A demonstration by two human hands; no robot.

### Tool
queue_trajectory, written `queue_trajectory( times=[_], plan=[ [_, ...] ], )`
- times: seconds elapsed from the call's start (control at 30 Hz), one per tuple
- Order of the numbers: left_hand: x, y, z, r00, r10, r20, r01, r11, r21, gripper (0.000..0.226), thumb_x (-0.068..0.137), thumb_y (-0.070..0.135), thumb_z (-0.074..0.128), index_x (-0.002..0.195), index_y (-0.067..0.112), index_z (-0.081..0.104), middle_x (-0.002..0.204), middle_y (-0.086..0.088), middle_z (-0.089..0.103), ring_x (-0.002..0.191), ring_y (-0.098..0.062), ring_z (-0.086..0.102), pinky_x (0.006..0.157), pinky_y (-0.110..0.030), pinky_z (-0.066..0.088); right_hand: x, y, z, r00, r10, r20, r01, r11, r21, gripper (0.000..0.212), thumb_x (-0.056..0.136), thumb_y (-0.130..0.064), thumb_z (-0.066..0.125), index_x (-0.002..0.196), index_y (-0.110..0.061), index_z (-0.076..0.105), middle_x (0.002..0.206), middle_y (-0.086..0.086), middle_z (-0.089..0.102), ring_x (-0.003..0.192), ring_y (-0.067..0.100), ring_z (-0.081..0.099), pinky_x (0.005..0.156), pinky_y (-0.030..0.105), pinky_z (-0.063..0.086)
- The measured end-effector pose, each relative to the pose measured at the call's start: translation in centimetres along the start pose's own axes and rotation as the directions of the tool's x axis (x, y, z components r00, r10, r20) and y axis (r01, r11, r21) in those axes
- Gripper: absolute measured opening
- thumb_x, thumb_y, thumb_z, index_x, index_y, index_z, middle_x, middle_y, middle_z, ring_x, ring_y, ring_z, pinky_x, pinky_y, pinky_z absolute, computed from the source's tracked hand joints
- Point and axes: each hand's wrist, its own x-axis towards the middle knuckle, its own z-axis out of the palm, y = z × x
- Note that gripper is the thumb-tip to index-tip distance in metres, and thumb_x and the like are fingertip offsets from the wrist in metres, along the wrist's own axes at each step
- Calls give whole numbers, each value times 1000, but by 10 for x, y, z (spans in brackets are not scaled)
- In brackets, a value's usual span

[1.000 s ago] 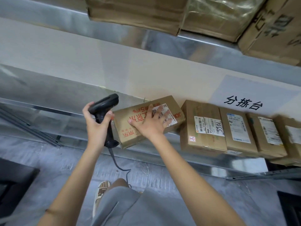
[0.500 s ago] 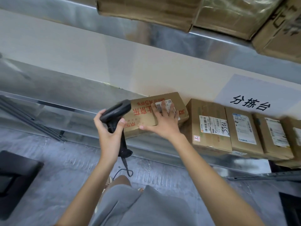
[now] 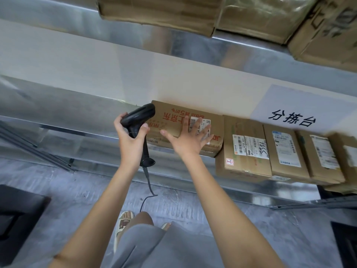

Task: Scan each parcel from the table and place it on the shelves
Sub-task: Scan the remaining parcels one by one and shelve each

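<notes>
Two hands are up at the steel shelf. My left hand has its grip wrapped round the handle of the black scanner, whose head points at the parcel and whose cord hangs down below. My right hand lies flat with fingers spread and straight on the parcel, covering part of its white label. This parcel sits on the shelf with red print on top, just beside a row of boxes to its right. Behind them a paper sign is on the wall. More boxes sit on the shelf above.
</notes>
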Motion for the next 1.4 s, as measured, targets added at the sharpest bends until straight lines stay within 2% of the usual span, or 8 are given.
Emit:
queue_trajectory(
  times=[0.27, 0.67, 0.77, 0.9, 1.07, 1.23, 1.3, 1.4],
  plan=[
    [2, 8, 12, 1000, -24, 20, 24, 1000, 13, 57, 96, 9, 67, 140, 21, 33, 141, -18, 54, 126, -39, 59, 114, -52, 42, 4, 2, -4, 1000, -3, 5, 3, 1000, 30, 114, 73, -95, 38, 161, -33, 0, 165, 14, -24, 144, 48, -32, 104, 64, -31],
    [-9, 10, 7, 1000, 4, 4, -4, 1000, -17, 63, 84, 26, 68, 138, 24, 34, 139, -12, 54, 124, -39, 59, 113, -50, 43, 14, 7, -15, 1000, -25, 12, 25, 999, 41, 110, 76, -92, 40, 161, -34, -1, 166, 11, -20, 145, 48, -30, 108, 67, -24],
    [-8, 15, -9, 999, 39, 1, -39, 999, -36, 59, 86, 23, 69, 134, 29, 36, 132, 3, 54, 122, -36, 61, 111, -41, 46, 5, -1, -17, 992, -115, -56, 117, 993, 27, 99, 83, -84, 41, 161, -35, 4, 169, 2, -13, 148, 45, -25, 109, 68, -21],
    [3, 31, -48, 998, 60, -37, -62, 996, -60, 58, 84, 23, 69, 132, 31, 37, 129, 5, 54, 119, -39, 62, 111, -45, 46, -15, -55, -14, 953, -288, -94, 289, 957, 2, 89, 89, -74, 46, 160, -33, 11, 170, 1, -1, 152, 42, -16, 115, 66, -14],
    [18, 55, -134, 981, 113, -156, -121, 991, -49, 55, 86, 20, 67, 131, 29, 38, 134, -9, 54, 117, -43, 62, 107, -57, 46, -56, -160, 7, 872, -487, -43, 489, 872, 25, 86, 93, -70, 47, 161, -31, 11, 170, 1, 1, 154, 37, -12, 122, 59, -6],
    [29, 74, -247, 916, 174, -361, -202, 979, -40, 52, 92, 8, 67, 129, 31, 40, 117, 12, 56, 99, -9, 67, 96, -49, 55, -108, -271, 37, 746, -665, 39, 664, 747, 37, 86, 94, -70, 44, 161, -31, 7, 170, 2, 2, 154, 32, -13, 122, 56, -9],
    [27, 77, -298, 881, 182, -436, -213, 977, -22, 50, 94, 7, 67, 128, 34, 41, 121, 10, 55, 102, -12, 67, 95, -52, 57, -131, -316, 54, 681, -729, 69, 729, 684, 40, 85, 95, -68, 44, 161, -33, 4, 170, 1, 0, 154, 32, -13, 121, 55, -11],
    [15, 77, -374, 829, 191, -526, -219, 976, 10, 48, 97, 9, 67, 126, 37, 41, 132, -2, 49, 110, -36, 66, 89, -44, 61, -170, -379, 83, 579, -807, 120, 807, 588, 57, 82, 97, -65, 44, 161, -33, 3, 169, -2, -5, 154, 33, -15, 120, 55, -11]
  ],
)
